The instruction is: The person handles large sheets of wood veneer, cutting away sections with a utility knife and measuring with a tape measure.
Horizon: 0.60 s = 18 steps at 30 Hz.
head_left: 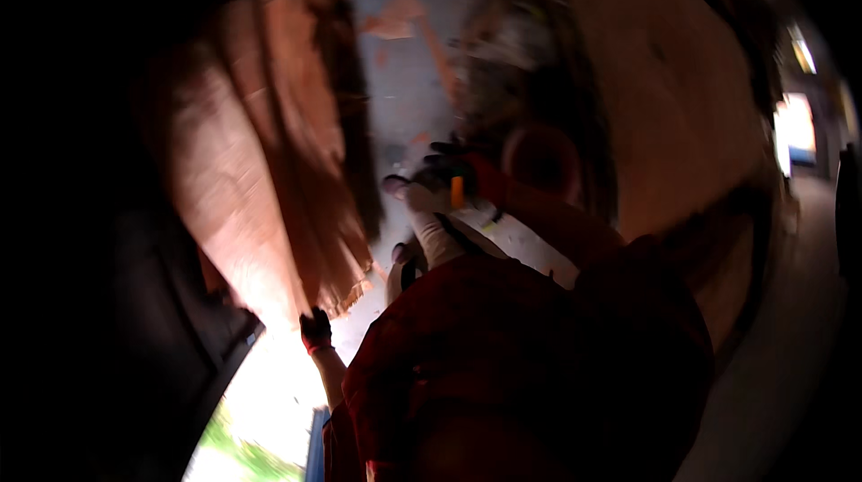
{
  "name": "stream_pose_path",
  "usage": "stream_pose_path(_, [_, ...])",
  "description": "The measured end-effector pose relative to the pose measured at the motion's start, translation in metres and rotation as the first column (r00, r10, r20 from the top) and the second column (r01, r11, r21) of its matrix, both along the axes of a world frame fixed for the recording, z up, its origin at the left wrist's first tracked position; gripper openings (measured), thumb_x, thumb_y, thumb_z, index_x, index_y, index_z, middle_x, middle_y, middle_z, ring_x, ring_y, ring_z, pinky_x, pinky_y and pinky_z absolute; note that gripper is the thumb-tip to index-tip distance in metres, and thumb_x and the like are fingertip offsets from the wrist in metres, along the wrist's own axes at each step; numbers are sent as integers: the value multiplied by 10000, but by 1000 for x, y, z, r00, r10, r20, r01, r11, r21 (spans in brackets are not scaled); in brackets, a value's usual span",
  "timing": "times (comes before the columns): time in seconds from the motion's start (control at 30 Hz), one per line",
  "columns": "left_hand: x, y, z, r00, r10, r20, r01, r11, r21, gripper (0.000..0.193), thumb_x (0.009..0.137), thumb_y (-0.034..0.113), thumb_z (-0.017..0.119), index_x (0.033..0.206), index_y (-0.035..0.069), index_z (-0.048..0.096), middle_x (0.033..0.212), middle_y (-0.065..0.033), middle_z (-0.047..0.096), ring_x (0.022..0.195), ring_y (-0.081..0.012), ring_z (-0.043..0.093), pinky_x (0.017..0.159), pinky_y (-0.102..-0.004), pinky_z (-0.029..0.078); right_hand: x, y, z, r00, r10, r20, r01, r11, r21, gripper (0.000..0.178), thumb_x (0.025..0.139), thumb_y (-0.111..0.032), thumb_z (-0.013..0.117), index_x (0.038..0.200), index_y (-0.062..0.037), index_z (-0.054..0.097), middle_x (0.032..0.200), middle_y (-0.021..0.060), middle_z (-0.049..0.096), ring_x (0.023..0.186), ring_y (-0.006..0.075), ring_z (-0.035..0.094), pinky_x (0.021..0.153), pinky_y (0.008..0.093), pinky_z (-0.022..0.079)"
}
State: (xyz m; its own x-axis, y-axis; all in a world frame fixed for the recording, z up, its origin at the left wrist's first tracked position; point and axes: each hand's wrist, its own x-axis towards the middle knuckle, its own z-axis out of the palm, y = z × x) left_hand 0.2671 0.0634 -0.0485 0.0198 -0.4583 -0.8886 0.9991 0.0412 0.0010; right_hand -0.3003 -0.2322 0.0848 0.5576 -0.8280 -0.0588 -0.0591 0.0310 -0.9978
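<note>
Dim floor (402, 91) shows by a reddish tub-like shape (542, 162) — inside unreadable — near right hand (461, 168); left hand (316, 330) at brown sheet (235, 190); grips unclear.

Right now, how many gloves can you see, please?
2: one on the left hand, by the brown sheet; one on the right hand, above the grey floor. Shadows may hide others.

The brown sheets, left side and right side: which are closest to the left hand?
The left-side sheets, more brightly lit: their lower end is right by the gloved left hand. The darker right-side sheet is well away, across the grey floor.
</note>
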Motion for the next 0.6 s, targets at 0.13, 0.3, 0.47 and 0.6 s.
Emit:
stream_pose_path(0.13, [17,9,-1,932,-299,-205,334,928,166,775,886,469,634,1511,176,282,1476,-156,428,1287,-350,490,1075,-548,356,-10,119,35,634,-345,692,-168,812,559,357,999,-194,528,1344,-104,508,1305,81,585,1072,200,629,825,285,521])
stream_pose_path(0.3, [3,9,-1,879,-475,-26,409,726,552,819,856,460,657,1522,235,237,1558,-98,308,1315,-386,428,945,-597,428,-15,250,89,685,-712,154,323,486,812,642,911,-222,660,1473,-119,368,1264,117,633,911,232,698,563,253,477])
stream_pose_path(0.47, [-27,-12,-4,738,-671,72,590,693,413,735,904,494,602,1516,246,277,1592,-24,275,1337,-334,425,990,-547,417,-34,327,99,711,-702,53,427,489,761,562,908,-205,639,1420,-90,435,1166,92,682,843,175,701,566,226,433])
stream_pose_path(0.6, [-98,-35,-3,504,-811,296,734,583,347,737,912,479,614,1521,215,294,1561,-35,318,1320,-333,424,1023,-508,392,-86,387,96,678,-734,-48,495,407,768,469,907,-201,637,1336,-53,518,1121,85,694,804,167,701,549,229,423])
